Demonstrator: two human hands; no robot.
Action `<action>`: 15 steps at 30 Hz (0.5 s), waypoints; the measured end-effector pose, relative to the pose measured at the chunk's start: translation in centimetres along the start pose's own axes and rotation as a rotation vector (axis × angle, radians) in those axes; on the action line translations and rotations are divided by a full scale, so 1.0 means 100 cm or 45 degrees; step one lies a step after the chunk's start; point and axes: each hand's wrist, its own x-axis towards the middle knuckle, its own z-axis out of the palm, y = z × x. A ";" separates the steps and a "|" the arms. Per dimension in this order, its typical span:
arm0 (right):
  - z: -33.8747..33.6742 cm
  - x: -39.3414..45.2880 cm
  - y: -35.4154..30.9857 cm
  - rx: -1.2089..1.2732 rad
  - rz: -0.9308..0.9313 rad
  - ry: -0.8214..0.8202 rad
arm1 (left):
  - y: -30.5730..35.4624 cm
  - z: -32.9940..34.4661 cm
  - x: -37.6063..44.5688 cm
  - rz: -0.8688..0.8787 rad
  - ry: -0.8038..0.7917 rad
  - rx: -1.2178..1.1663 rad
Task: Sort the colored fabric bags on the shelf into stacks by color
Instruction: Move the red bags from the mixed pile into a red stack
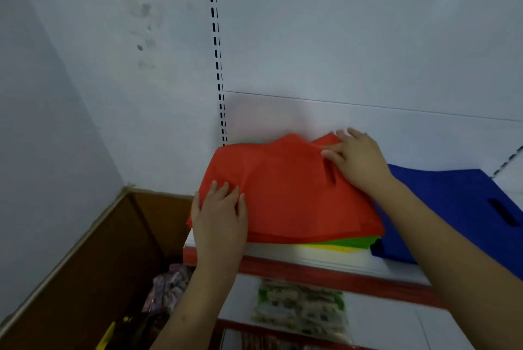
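Left hand (219,214) is laid flat, fingers straight and together, pressed on the near-left corner of the red bag (288,191). Right hand (356,157) is placed at the bag's far-right corner, at 2 o'clock from the left hand; fingers are spread, thumb is pressed into a fold beside the handle slot. Whether cloth is pinched there cannot be told. The red bag is laid on top of a pile on the white shelf (325,257). A green bag (356,242) and a yellow bag (336,248) are seen under it at 5 o'clock. A blue bag (452,202) is laid at 3 o'clock, touching the pile. A cardboard box (119,242) is seen at 8 o'clock, a packet (300,307) on the lower shelf at 6.
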 end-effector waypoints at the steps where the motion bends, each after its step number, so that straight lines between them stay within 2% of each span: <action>1: -0.012 -0.005 -0.002 0.150 0.041 0.047 | 0.004 -0.008 0.003 -0.010 -0.013 -0.086; 3: -0.035 -0.018 -0.003 0.517 0.217 0.130 | 0.020 -0.029 0.008 -0.062 -0.070 -0.395; 6: -0.064 -0.044 0.005 1.153 0.467 0.117 | 0.058 -0.060 0.012 -0.143 -0.254 -1.031; 9: -0.087 -0.077 0.031 1.633 0.628 0.148 | 0.091 -0.053 0.018 -0.525 -0.445 -1.748; 11: -0.103 -0.101 0.058 1.774 0.720 0.305 | 0.117 -0.040 0.013 -0.662 -0.582 -1.891; 15: -0.128 -0.155 0.141 1.760 0.834 0.633 | 0.182 -0.009 -0.018 -0.558 -0.710 -1.726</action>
